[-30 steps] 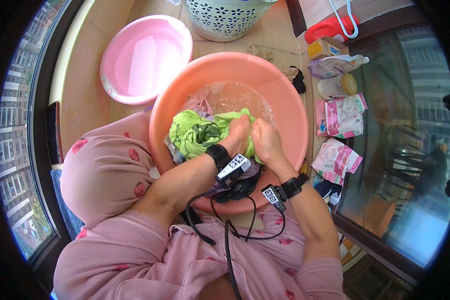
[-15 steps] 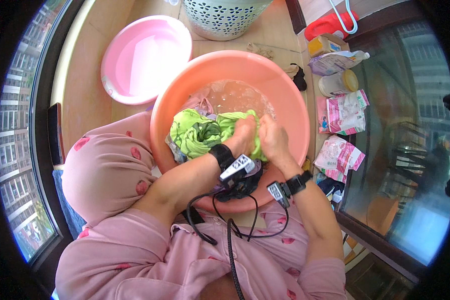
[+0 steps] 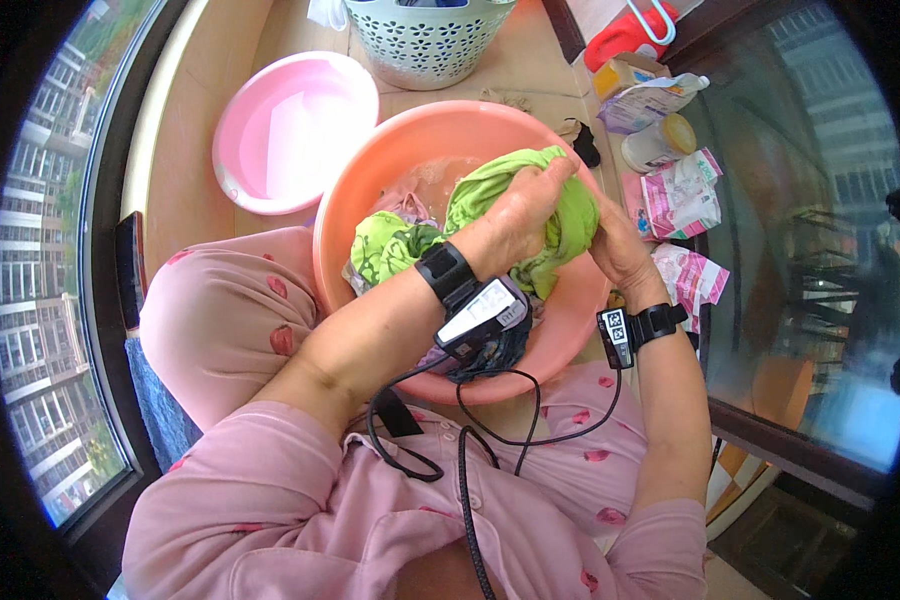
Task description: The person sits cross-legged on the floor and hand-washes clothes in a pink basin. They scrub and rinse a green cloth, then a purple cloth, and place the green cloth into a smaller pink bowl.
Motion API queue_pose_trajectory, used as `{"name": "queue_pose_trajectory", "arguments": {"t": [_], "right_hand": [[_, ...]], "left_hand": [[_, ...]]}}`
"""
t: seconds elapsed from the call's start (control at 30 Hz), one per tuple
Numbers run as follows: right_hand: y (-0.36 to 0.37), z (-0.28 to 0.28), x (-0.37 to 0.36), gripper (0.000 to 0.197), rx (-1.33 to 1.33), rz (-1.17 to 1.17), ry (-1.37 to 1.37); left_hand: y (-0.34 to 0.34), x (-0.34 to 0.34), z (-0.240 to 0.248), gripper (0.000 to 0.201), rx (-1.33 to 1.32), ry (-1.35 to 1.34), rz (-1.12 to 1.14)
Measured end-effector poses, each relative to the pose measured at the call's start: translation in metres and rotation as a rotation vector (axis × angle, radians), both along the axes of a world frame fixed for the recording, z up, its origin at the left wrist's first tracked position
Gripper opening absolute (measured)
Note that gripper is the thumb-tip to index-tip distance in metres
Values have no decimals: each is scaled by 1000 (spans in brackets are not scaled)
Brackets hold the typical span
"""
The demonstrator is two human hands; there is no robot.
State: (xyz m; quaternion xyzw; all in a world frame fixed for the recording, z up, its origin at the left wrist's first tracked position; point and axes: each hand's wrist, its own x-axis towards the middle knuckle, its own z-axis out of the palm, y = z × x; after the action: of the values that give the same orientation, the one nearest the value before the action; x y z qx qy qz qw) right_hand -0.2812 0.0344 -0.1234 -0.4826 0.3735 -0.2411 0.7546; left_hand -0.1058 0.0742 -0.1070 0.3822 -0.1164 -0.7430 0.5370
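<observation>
A wet green garment (image 3: 485,210) is bunched up over an orange wash basin (image 3: 355,195) that stands between my knees. My left hand (image 3: 515,215) grips the top of the bunch, fingers curled into the cloth. Under its right side, my right hand (image 3: 620,250) clasps the same garment. Soapy water and other pale wet clothes (image 3: 410,205) lie in the basin below. Both wrists carry black bands with small devices, and cables run down to my chest.
A pink basin (image 3: 290,125) holding water sits at the upper left on the tiled floor. A pale perforated laundry basket (image 3: 425,35) stands behind. Detergent packets (image 3: 682,195), a bottle (image 3: 660,145) and a red item (image 3: 625,35) lie right, beside a glass door. A window runs along the left.
Both hands have lifted the green garment up out of the water and toward the basin's right rim, gathering it into a tighter bunch.
</observation>
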Motion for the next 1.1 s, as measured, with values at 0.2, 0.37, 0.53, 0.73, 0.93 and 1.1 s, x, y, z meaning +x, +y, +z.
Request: {"name": "queue_pose_trajectory", "arguments": {"t": [0.2, 0.37, 0.53, 0.73, 0.93, 1.1], "right_hand": [[10, 51, 22, 74, -426, 125, 72], [26, 75, 33, 59, -538, 54, 261], [29, 105, 41, 34, -702, 61, 442], [40, 135, 38, 32, -786, 13, 435], [55, 167, 36, 38, -711, 49, 316], [63, 183, 33, 45, -845, -26, 298]], "left_hand": [[14, 9, 43, 49, -186, 23, 1], [21, 23, 63, 47, -247, -378, -245], [29, 61, 80, 39, -559, -761, -462], [26, 112, 55, 53, -419, -1244, -734], [34, 97, -6, 99, -746, -1029, -508], [49, 81, -24, 80, -791, -800, -633]]}}
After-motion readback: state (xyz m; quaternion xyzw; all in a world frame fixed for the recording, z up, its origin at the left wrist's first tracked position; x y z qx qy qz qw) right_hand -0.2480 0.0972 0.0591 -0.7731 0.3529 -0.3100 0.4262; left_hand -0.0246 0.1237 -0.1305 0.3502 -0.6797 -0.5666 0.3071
